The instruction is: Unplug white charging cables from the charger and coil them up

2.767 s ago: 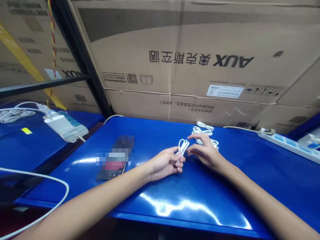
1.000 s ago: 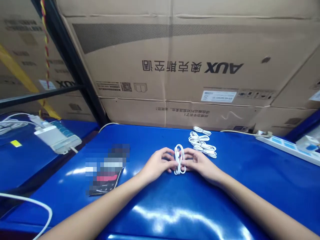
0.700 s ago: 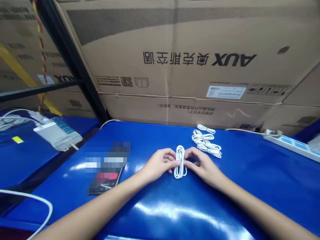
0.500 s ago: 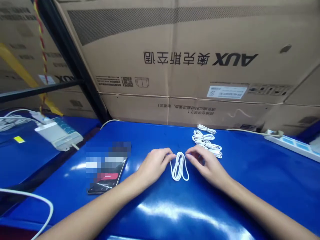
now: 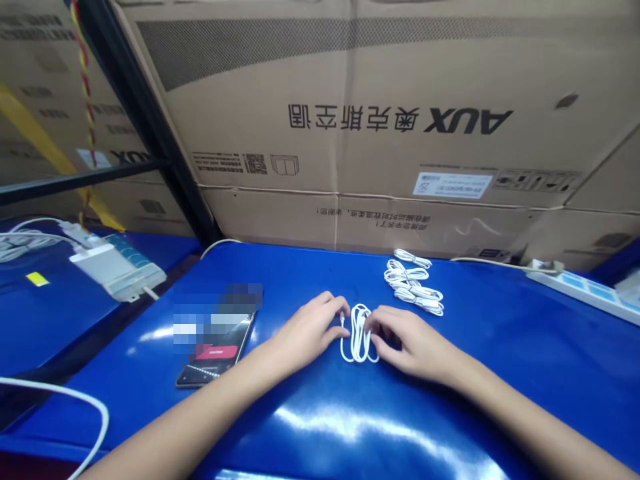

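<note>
A white cable [image 5: 359,337] lies in a long, flat coil on the blue tabletop, between my two hands. My left hand [image 5: 320,323] is at its left side, thumb and index finger apart, with a cable end and its small connector [image 5: 343,320] in the gap between them. From the right, my right hand [image 5: 405,340] reaches onto the coil. Its index fingertip touches the strands and its thumb is parted from the index finger, close to the coil's right edge. The other right fingers curl under and are partly hidden.
Several bundled white cables [image 5: 414,287] lie behind my right hand. A phone [image 5: 220,363], partly pixelated, is left of my left hand. Power strips stand at far left [image 5: 133,270] and right [image 5: 590,287]. A large cardboard box [image 5: 380,160] closes off the back.
My right hand has moved left and slightly nearer, onto the coil. My left thumb and index finger have spread apart, and the connector now shows between them.
</note>
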A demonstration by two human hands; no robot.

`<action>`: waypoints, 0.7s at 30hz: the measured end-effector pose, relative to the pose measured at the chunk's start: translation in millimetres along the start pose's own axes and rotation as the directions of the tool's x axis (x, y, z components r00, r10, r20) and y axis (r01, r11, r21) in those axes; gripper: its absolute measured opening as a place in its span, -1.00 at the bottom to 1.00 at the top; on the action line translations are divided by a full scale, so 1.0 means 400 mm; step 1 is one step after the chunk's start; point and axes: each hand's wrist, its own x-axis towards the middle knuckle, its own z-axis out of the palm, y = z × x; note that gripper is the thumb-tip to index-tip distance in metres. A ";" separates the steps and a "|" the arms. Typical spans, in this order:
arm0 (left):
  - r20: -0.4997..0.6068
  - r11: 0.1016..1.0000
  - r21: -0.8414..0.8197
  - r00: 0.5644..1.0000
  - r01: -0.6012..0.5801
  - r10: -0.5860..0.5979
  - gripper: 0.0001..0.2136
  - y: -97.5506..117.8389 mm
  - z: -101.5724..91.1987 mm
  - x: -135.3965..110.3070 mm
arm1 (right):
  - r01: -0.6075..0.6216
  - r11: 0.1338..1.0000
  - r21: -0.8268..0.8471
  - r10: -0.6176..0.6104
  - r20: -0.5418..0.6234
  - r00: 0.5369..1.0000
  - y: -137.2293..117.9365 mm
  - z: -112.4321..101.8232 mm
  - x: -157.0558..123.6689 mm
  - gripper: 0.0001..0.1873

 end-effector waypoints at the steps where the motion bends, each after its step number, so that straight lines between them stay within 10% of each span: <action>1: -0.007 1.000 -0.006 1.000 -0.008 0.008 -0.84 0.005 0.003 0.000 | -0.011 1.000 -0.003 0.011 0.005 1.000 -0.005 -0.002 0.000 -0.90; 12: -0.073 0.868 0.465 0.984 0.176 -0.160 -0.76 0.087 0.049 -0.017 | -0.192 0.961 -0.197 0.194 -0.011 0.981 -0.048 0.020 0.005 -0.66; 21: -0.035 0.848 0.511 0.989 0.141 -0.144 -0.56 0.088 0.033 -0.021 | -0.178 0.982 0.067 0.178 0.000 0.984 -0.008 0.020 0.004 -0.77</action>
